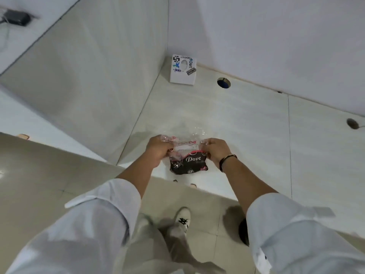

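A clear plastic bag (187, 141) with a white label holds a dark brown Dove packet (188, 164) and sits near the front edge of the white desk (256, 135). My left hand (158, 150) grips the bag's left top corner. My right hand (216, 150), with a dark band on its wrist, pinches the right top corner. Both hands hold the bag's mouth from either side, with the Dove packet hanging low in the bag between them.
A white box covered in stickers (183, 69) stands in the desk's back corner against the partition. Two round cable holes (223, 83) (352, 123) lie along the back. A dark device (16, 17) rests on the neighbouring desk at far left. Tiled floor and my shoe (183, 218) show below.
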The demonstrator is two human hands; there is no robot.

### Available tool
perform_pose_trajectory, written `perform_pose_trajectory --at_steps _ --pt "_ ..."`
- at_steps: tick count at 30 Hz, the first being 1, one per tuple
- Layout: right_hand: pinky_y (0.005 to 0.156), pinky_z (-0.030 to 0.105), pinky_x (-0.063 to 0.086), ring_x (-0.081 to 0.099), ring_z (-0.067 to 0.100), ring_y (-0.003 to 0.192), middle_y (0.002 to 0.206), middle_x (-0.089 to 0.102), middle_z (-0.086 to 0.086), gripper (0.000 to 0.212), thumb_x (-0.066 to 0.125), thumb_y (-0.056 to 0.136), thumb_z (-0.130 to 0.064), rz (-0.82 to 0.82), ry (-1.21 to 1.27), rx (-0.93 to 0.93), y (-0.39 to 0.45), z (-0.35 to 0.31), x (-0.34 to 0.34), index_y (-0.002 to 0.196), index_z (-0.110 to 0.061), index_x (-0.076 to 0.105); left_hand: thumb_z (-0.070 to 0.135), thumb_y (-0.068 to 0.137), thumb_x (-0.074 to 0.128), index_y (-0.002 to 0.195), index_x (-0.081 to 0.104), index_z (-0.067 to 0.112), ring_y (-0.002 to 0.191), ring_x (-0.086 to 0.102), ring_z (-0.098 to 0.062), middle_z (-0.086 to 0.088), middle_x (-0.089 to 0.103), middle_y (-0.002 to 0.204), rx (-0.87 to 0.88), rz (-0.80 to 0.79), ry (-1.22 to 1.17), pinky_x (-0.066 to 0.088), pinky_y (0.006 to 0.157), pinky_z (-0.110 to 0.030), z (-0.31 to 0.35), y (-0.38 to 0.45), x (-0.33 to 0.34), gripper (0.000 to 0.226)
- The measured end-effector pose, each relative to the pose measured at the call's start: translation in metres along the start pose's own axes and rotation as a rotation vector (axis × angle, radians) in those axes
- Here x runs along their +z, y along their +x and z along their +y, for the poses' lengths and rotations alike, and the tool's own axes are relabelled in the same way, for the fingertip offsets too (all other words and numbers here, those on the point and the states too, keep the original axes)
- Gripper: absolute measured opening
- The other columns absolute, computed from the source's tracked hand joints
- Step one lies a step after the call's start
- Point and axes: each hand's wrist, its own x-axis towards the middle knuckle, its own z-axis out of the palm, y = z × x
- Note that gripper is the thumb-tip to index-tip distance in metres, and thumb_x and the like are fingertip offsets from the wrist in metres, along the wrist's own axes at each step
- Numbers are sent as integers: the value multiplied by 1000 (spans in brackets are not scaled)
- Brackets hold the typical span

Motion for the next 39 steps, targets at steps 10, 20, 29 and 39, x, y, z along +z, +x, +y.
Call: perform_pose_trajectory --at_steps 10,20,29,39 --pt "52 27 55 63 18 66 82 69 7 19 66 92 4 -8 214 36 -171 125 -44 97 -14 62 -9 91 68 99 66 11 57 64 -17 -13 72 83 -68 -392 200 57 52 -25 -90 -107 -23 22" --pt "52 19 56 65 13 48 77 63 20 23 46 93 23 433 577 -56 -319 265 -90 92 8 63 -8 95 53 130 61 14 82 65 -24 -15 65 102 -36 -493 448 62 76 -34 -192 -217 38 42" --pt "80 41 62 75 31 82 80 80 8 25 60 84 -8 995 124 139 -330 386 -247 84 -21 82 12 92 59 133 57 18 88 64 -19 -1 66 102 107 -537 695 60 89 -41 -269 -252 217 42" --pt "72 23 32 60 38 101 117 61 24 23 53 90 -4 843 -336 259 -168 513 -384 92 4 74 14 98 62 121 59 22 101 67 -18 -6 65 122 15 -541 675 60 89 -37 -383 -145 415 25"
